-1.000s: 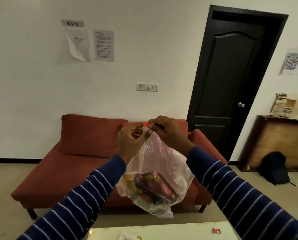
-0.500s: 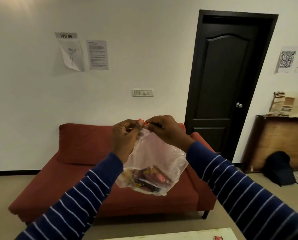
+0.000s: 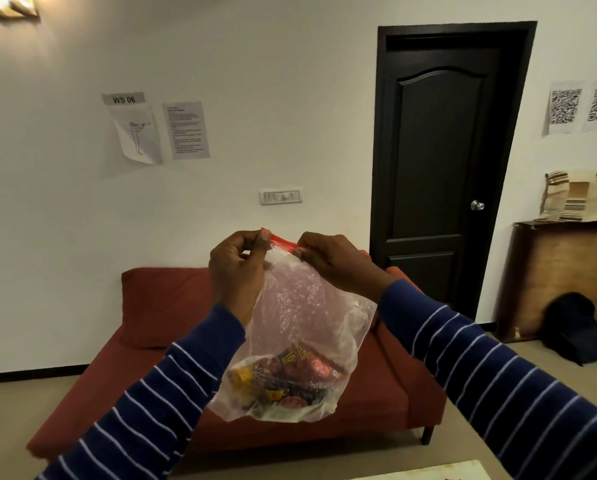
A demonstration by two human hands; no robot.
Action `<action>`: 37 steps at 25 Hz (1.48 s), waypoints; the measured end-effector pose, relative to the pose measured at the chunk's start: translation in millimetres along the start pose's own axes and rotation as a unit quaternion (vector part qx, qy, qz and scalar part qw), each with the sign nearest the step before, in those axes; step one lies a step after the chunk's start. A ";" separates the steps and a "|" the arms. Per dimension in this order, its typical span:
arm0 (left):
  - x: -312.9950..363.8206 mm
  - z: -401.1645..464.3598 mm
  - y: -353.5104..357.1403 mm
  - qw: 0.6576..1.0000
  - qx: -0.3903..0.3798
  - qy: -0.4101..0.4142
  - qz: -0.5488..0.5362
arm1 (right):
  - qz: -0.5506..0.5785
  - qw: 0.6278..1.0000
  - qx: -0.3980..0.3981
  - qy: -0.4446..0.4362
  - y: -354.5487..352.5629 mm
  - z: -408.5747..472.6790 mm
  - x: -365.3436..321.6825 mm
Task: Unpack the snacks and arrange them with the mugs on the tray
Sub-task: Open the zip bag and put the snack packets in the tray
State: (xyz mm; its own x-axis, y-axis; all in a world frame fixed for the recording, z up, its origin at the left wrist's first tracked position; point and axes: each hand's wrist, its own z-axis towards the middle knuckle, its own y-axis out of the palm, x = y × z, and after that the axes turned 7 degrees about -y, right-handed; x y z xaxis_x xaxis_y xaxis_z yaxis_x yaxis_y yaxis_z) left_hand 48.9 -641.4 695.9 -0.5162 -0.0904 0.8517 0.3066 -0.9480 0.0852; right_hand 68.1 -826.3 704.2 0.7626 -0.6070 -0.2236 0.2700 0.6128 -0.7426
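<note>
A clear plastic zip bag (image 3: 304,317) with a red seal strip (image 3: 280,241) hangs in the air in front of me. Several snack packets (image 3: 290,375), red, yellow and dark, lie bunched in its bottom. My left hand (image 3: 236,268) pinches the left end of the seal strip. My right hand (image 3: 335,261) pinches the strip a short way to the right, and a length of red strip shows between the two hands. No mugs and no tray are in view.
A red sofa (image 3: 158,341) stands against the white wall behind the bag. A dark door (image 3: 439,161) is at the right, with a wooden cabinet (image 3: 563,275) and a black bag (image 3: 577,327) on the floor beyond. A pale table edge (image 3: 439,471) shows at the bottom.
My hands have moved apart along the red seal strip, which now shows between them. The view has tilted up, so the table has nearly left the frame.
</note>
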 end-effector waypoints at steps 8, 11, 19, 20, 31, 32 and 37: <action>13.8 17.2 -14.3 0.999 0.021 -0.022 -0.014 | -0.001 1.000 -0.006 0.010 -15.7 -10.9 8.1; 16.9 22.5 -18.9 0.999 0.028 -0.022 -0.023 | -0.009 1.000 -0.012 0.013 -19.8 -15.6 12.8; 19.2 40.3 -40.2 0.997 0.024 -0.051 -0.053 | -0.045 0.999 -0.021 0.014 -31.6 -32.2 27.4; 19.0 42.7 -43.0 0.996 0.029 -0.059 -0.055 | -0.046 0.999 -0.024 0.017 -33.5 -34.5 28.4; 9.3 24.6 -35.6 0.990 -0.009 -0.109 -0.083 | -0.018 0.996 -0.052 0.075 -38.5 -42.8 36.4; 11.0 22.6 -33.8 0.990 -0.018 -0.110 -0.086 | 0.005 0.996 -0.043 0.080 -38.8 -39.6 33.2; 12.9 5.7 -17.5 0.988 -0.045 -0.124 -0.081 | 0.052 0.996 -0.041 0.053 -30.8 -14.6 8.0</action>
State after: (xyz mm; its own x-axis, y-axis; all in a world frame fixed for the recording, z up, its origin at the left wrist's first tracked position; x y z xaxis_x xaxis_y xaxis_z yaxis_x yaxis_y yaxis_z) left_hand 41.4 -624.2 708.3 -0.3379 0.1316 0.9319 0.1583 -0.9681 0.1941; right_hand 57.3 -857.4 716.1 0.7163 -0.5954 -0.3639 0.1412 0.6344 -0.7600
